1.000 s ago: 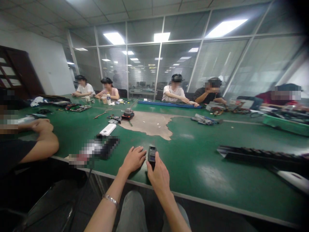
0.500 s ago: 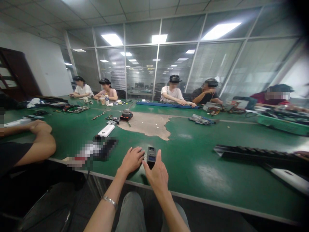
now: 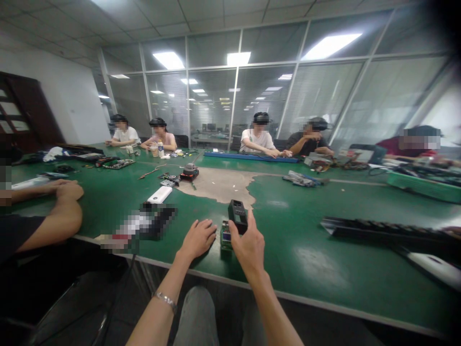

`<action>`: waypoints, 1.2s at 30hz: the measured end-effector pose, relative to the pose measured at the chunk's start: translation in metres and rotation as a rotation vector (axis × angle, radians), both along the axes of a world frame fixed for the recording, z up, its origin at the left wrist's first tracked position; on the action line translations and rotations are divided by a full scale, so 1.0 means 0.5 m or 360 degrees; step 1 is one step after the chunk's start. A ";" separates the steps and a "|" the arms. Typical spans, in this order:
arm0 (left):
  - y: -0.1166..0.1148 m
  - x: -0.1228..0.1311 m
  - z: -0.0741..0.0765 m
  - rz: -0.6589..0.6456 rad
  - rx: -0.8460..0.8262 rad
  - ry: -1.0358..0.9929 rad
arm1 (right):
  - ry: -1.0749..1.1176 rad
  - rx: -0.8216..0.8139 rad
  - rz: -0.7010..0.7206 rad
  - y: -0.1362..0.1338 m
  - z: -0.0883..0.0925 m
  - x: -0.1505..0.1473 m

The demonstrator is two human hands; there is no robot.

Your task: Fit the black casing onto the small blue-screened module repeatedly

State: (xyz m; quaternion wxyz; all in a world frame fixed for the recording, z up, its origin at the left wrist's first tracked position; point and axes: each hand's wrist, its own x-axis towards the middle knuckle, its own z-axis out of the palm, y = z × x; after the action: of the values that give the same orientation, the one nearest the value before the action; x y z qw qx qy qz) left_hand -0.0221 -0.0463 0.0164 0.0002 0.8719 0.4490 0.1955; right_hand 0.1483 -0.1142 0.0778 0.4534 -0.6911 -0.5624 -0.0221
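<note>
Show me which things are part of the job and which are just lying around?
Part of the job: the right hand, holding the black case; the green circuit board just below it; the left hand, resting beside the board.

Just lying around: the white power bank; the blurred object; the round gadget.

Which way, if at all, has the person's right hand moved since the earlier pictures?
Yes: the right hand, holding a black handheld device, has moved forward and rightward, farther from the white box-shaped device on the table.
</note>
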 end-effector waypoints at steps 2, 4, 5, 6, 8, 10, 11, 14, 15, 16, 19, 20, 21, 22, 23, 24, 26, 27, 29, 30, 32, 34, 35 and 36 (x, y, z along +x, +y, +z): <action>0.000 0.001 -0.001 0.0000 0.0005 0.0004 | -0.0015 0.0052 -0.0020 -0.001 -0.016 0.035; 0.000 0.001 -0.002 -0.0001 0.0009 0.0003 | -0.0020 0.0032 -0.0049 -0.003 -0.048 0.069; 0.001 0.001 -0.002 -0.0002 0.0009 0.0003 | -0.0018 -0.0009 -0.0047 -0.005 -0.066 0.083; 0.001 0.001 -0.001 -0.0002 0.0008 0.0003 | -0.0013 -0.0050 -0.0050 -0.007 -0.084 0.094; 0.001 0.001 -0.001 -0.0002 0.0001 0.0005 | -0.0019 -0.0086 -0.0017 -0.011 -0.115 0.109; 0.001 0.002 -0.001 -0.0002 -0.0005 0.0008 | -0.0025 -0.0095 -0.0001 -0.013 -0.136 0.113; 0.002 0.002 -0.001 -0.0002 -0.0004 0.0010 | -0.0027 -0.0101 -0.0002 -0.014 -0.142 0.113; 0.003 0.002 -0.003 0.0000 0.0006 0.0011 | -0.0021 -0.0132 -0.0022 -0.014 -0.150 0.111; 0.003 0.002 -0.004 0.0002 0.0006 0.0011 | -0.0021 -0.0141 -0.0025 -0.013 -0.150 0.111; 0.004 0.001 -0.005 0.0004 0.0006 0.0011 | -0.0023 -0.0146 -0.0024 -0.013 -0.151 0.111; 0.004 0.001 -0.005 0.0008 0.0004 0.0008 | -0.0034 -0.0145 -0.0007 -0.013 -0.155 0.111; 0.005 0.001 -0.005 0.0008 0.0005 0.0006 | -0.0040 -0.0143 -0.0001 -0.013 -0.157 0.112; 0.005 0.002 -0.005 0.0005 0.0008 0.0003 | -0.0049 -0.0139 0.0002 -0.012 -0.160 0.112; 0.005 0.002 -0.005 0.0002 0.0010 0.0002 | -0.0061 -0.0132 0.0005 -0.012 -0.164 0.113; 0.005 0.002 -0.005 -0.0002 0.0012 0.0001 | -0.0074 -0.0123 0.0007 -0.012 -0.167 0.113; 0.005 0.002 -0.005 -0.0002 0.0014 0.0000 | -0.0087 -0.0111 0.0012 -0.011 -0.170 0.114; 0.005 0.002 -0.005 0.0001 0.0020 -0.0002 | -0.0109 -0.0081 0.0028 -0.010 -0.176 0.115; 0.004 0.002 -0.005 0.0003 0.0023 -0.0004 | -0.0114 -0.0066 0.0038 -0.010 -0.178 0.116; 0.004 0.002 -0.005 0.0002 0.0032 -0.0008 | -0.0113 -0.0038 0.0057 -0.009 -0.180 0.117; 0.003 0.002 -0.005 -0.0001 0.0035 -0.0010 | -0.0105 -0.0024 0.0060 -0.009 -0.181 0.117; 0.002 0.001 -0.006 -0.0003 0.0039 -0.0009 | -0.0085 0.0003 0.0058 -0.009 -0.181 0.117; 0.002 0.001 -0.006 0.0000 0.0039 -0.0006 | -0.0074 0.0014 0.0051 -0.010 -0.180 0.117; 0.002 0.001 -0.006 0.0003 0.0037 -0.0003 | -0.0073 0.0009 0.0047 -0.011 -0.180 0.116; 0.002 0.001 -0.006 0.0006 0.0033 -0.0002 | -0.0075 -0.0004 0.0044 -0.012 -0.179 0.116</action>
State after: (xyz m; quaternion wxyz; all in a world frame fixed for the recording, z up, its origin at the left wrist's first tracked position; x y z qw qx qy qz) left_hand -0.0215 -0.0453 0.0137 -0.0090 0.8709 0.4485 0.2007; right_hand 0.2064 -0.1203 -0.0118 0.4394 -0.6831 -0.5825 -0.0313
